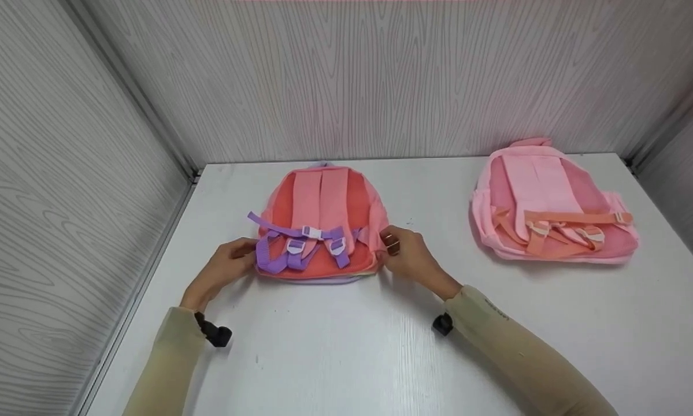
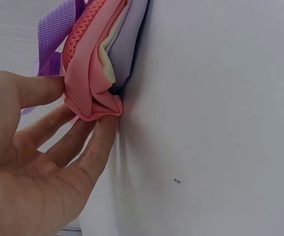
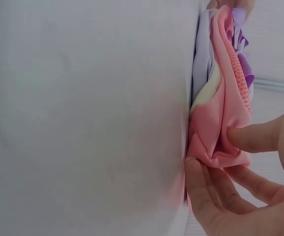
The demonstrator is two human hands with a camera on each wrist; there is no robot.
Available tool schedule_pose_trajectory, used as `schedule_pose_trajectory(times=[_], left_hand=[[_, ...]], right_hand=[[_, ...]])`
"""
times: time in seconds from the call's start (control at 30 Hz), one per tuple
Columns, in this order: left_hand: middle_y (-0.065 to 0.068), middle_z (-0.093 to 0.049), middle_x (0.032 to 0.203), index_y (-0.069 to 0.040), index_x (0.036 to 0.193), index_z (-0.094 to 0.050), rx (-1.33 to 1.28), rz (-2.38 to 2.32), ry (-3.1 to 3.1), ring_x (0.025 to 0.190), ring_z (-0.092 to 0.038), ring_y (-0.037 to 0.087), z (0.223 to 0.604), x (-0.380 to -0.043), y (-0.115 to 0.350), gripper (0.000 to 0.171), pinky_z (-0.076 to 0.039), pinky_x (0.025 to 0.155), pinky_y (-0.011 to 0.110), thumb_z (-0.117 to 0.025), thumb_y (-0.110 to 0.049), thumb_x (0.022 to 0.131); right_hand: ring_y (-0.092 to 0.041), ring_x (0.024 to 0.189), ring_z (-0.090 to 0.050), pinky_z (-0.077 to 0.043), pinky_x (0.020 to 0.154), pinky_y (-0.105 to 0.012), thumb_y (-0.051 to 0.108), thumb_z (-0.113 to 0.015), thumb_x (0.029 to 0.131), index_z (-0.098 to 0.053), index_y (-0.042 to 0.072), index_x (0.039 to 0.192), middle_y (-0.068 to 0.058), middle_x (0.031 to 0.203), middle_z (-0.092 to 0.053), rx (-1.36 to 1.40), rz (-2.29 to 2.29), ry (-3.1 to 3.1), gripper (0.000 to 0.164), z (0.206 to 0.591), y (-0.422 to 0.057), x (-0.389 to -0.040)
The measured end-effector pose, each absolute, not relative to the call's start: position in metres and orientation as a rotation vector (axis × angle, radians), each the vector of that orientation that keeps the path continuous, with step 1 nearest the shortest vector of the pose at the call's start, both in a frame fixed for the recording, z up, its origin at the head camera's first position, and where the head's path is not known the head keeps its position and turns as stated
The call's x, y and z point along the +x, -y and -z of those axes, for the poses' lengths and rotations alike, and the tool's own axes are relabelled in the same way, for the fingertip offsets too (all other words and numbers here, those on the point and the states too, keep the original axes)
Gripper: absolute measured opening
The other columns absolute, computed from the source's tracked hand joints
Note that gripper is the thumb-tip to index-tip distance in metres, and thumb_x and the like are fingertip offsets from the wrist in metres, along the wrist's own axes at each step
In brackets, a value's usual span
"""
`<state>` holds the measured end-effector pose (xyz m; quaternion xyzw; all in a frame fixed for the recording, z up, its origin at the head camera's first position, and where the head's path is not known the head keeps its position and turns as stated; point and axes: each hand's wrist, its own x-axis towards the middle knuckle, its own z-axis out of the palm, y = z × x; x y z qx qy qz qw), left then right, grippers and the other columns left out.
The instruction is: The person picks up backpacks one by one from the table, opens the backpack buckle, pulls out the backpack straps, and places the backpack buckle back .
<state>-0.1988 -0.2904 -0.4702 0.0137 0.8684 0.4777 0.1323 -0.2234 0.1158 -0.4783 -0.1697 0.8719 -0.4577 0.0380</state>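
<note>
A coral-pink backpack point(image 1: 321, 196) lies with its strap side up on the white table. Purple straps point(image 1: 272, 264) with white buckles point(image 1: 312, 232) cross its lower part. At its left side, my left hand point(image 1: 226, 267) grips the edge; in the left wrist view the thumb presses the upper face and the fingers touch the pink side fabric point(image 2: 80, 83). My right hand point(image 1: 412, 255) holds the opposite side, its thumb denting the side fabric point(image 3: 208, 120) in the right wrist view. Lavender and pale yellow parts show underneath; the front is hidden.
A lighter pink backpack point(image 1: 543, 179) with orange straps point(image 1: 571, 218) lies at the table's right, also strap side up. Grey wood-grained panels point(image 1: 346, 75) stand behind and at both sides of the white table point(image 1: 346, 358).
</note>
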Motion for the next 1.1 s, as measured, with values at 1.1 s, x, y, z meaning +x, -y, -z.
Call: schedule_pose_trajectory(times=[1.1], left_hand=[[0.021,-0.05,0.16,-0.003,0.155,-0.051,0.143,-1.444,-2.487,0.15,-0.047,0.043,0.473,-0.195,0.242,0.052,-0.044,0.119,0.054,-0.062,-0.025,0.109]], right_hand=[[-0.036,0.099,-0.076,-0.063,0.09,-0.051,0.004,-0.074,0.093,-0.071,-0.002,0.126,-0.022,0.114,-0.077,-0.427,1.409,-2.736,0.034,0.48,-0.177,-0.212]])
